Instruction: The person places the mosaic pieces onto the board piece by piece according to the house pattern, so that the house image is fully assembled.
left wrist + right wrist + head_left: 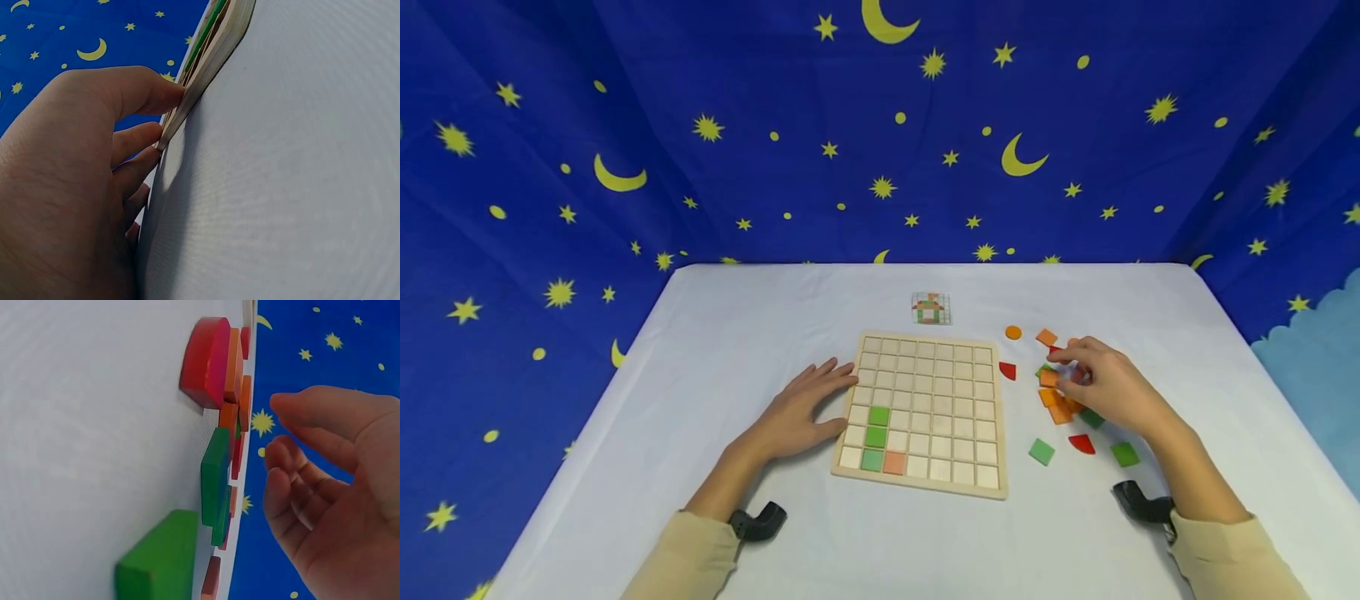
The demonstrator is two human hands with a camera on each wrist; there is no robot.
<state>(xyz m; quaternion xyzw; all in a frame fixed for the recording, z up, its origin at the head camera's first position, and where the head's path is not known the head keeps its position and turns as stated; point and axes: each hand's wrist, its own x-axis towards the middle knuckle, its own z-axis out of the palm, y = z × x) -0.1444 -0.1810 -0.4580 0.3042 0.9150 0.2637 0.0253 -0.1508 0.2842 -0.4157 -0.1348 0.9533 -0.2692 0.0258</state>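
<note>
On my screen, the right hand (1108, 382) hovers over loose tiles (1060, 413), fingers loosely bent, holding nothing. The left hand (793, 417), fingers spread, touches the left rim of the grid board (942, 406) on the tabletop (940, 550). Three green squares (876, 437) and one salmon square (894, 462) fill lower-left cells. Beyond lies a pattern card (932, 308), any lettering too small for me to read.

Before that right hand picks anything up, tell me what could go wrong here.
Under the right hand, several orange tiles overlap, so lifting one might drag or scatter others.

The left hand touches the wooden board at its left edge; a nudge could shift it and perhaps jog the green tiles in its cells.

A red quarter-round piece lies by the board's right edge, where a hand crossing to the cells might brush it.
</note>
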